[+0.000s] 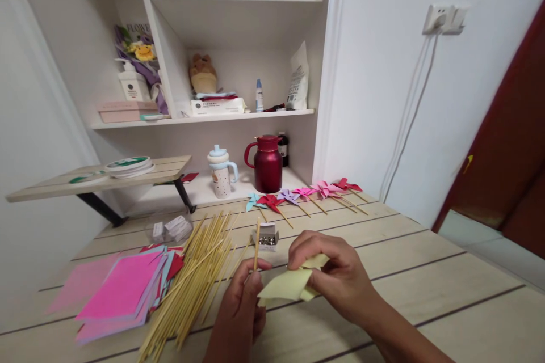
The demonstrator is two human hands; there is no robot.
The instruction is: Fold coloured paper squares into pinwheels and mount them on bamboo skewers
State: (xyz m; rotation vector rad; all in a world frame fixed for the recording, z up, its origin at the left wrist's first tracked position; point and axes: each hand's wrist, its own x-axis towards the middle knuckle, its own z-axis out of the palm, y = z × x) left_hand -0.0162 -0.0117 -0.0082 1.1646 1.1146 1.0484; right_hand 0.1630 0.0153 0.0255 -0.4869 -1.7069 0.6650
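Upright in my left hand is a thin wooden stick, pinched between thumb and fingers. My right hand grips a folded pale yellow paper pinwheel, its near blade reaching toward the left hand. Something tiny, perhaps a pin, shows by the right fingertips, too small to make out. Just beyond the hands sits a small open box of shiny metal pins. To the left lies a loose pile of wooden sticks, beside a stack of coloured paper sheets, bright pink on top.
Finished pinwheels on sticks lie in a row at the table's back. Behind them stand a red thermos jug and a tumbler. A small raised stand bears round tape-like rolls at left. Small clear boxes lie near the paper.
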